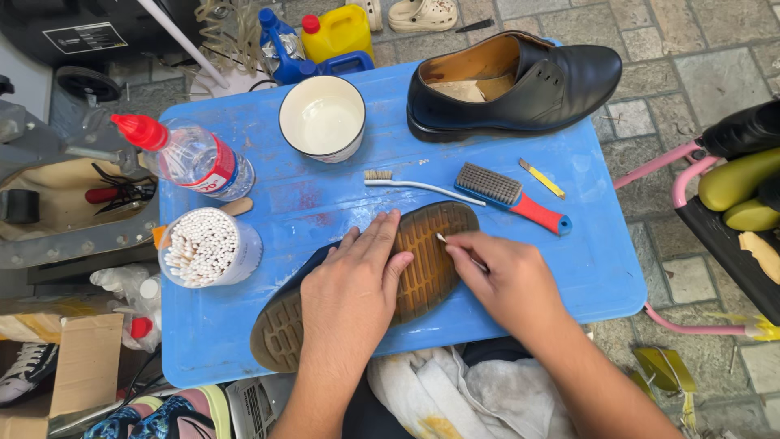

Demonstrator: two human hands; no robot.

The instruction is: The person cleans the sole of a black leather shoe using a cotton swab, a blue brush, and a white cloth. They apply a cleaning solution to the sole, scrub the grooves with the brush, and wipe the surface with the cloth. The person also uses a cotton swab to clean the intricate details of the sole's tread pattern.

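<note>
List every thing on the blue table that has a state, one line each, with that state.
Upturned shoe: sole up, pinned by the left hand.
Cotton swab: pinched in the right hand, tip on the sole.
Black shoe: upright, unlaced, insole loose.
Bowl: upright, holding whitish liquid.
Bottle: lying on its side, red cap on.
Swab tub: open, full.
Red-handled brush: lying idle, bristles up.
Toothbrush: lying idle.

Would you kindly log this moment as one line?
left hand: pressing upturned brown ridged shoe sole | right hand: thin white-tipped stick on sole | surface: blue plastic tabletop
</note>
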